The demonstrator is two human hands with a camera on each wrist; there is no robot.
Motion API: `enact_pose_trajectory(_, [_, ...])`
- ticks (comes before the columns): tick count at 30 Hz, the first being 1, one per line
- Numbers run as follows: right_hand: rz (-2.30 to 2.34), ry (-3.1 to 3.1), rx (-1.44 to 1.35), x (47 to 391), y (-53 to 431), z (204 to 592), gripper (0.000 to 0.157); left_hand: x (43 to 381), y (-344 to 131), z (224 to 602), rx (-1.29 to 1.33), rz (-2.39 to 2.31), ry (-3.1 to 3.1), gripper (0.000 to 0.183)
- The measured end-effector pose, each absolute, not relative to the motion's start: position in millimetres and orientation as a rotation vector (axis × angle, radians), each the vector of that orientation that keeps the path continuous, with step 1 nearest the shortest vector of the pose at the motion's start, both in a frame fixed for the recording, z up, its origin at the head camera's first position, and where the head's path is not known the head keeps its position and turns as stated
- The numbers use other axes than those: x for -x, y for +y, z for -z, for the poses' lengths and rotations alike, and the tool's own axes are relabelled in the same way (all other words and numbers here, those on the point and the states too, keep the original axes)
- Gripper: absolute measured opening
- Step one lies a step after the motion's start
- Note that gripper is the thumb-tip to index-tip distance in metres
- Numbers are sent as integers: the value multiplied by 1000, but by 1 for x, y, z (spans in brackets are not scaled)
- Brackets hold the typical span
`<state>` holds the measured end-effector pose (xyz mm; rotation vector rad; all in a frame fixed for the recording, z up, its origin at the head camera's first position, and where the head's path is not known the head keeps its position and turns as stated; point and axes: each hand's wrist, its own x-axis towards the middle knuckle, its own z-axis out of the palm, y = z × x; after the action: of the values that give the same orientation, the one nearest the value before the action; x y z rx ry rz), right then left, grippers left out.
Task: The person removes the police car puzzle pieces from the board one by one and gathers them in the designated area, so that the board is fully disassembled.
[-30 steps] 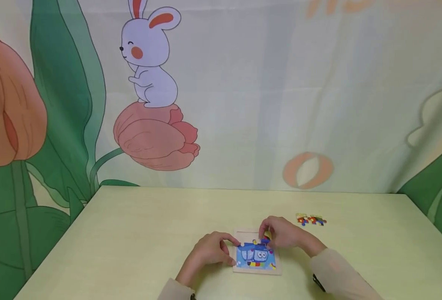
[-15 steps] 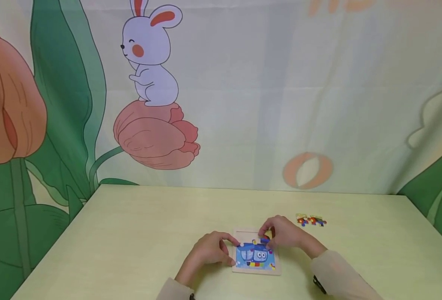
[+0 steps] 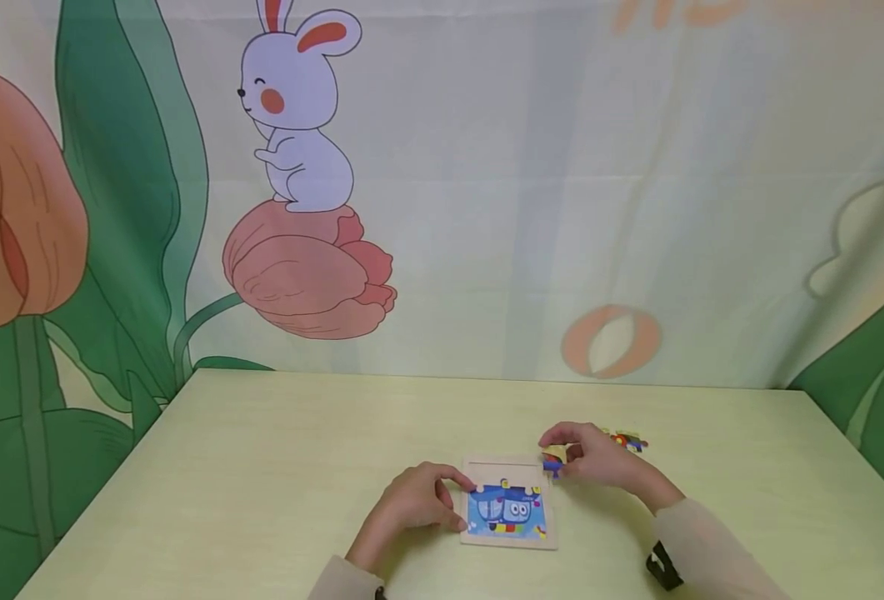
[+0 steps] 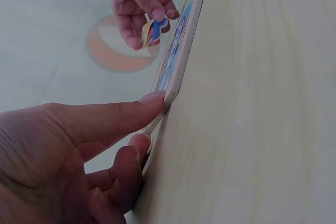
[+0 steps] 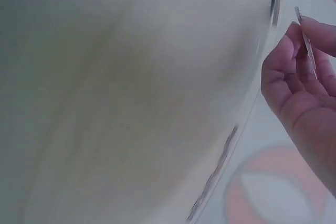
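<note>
My left hand (image 3: 419,497) holds the left side of a small wooden puzzle tray (image 3: 509,546), with thumb and fingertips curled at its edge in the left wrist view. The tray lies flat. A blue vehicle picture (image 3: 509,510) fills its lower part, while bare wood shows along its upper part. Just off the tray's upper right corner, my right hand (image 3: 599,457) pinches a yellow, red and blue jigsaw piece (image 3: 554,458). That piece is raised and tilted; the right wrist view shows it edge-on between thumb and fingers.
More loose jigsaw pieces (image 3: 627,440) lie on the table behind the right hand, which partly hides them. The pale table (image 3: 299,433) ends at a printed curtain (image 3: 449,250) with a rabbit and tulips.
My right hand has lifted the jigsaw piece from the tray's upper right part and moved it right and back. The left hand stays at the tray's left edge.
</note>
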<state>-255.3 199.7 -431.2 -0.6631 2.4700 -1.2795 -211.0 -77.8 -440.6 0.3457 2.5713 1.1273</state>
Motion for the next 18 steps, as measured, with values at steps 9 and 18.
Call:
enact_pose_trajectory(9, [1377,2504,516,256,254,427,37,210,-78,440,-337,-1129,2568,36])
enact_pose_trajectory(18, [1378,2604,279,260,302,428,44,211,-79,439,-331,-1127,2569,36])
